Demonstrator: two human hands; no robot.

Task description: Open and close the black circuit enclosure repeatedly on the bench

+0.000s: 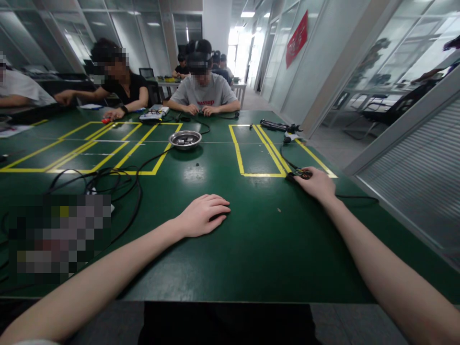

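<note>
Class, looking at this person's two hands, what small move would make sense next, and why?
Probably sliding the dark wired part inward toward the left hand. The right hand has its fingers on that part, out to the right, while the left lies palm-down on the green table with nothing visible in it, so it looks free to help.

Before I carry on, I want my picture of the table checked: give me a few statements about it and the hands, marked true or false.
1. The left hand rests on the green table. True.
2. Both hands are empty. False; the right hand holds a dark wired part.
3. The metal bowl contains small metallic pieces. True.
4. Blue tape marks the tabletop. False; the tape is yellow.
</note>
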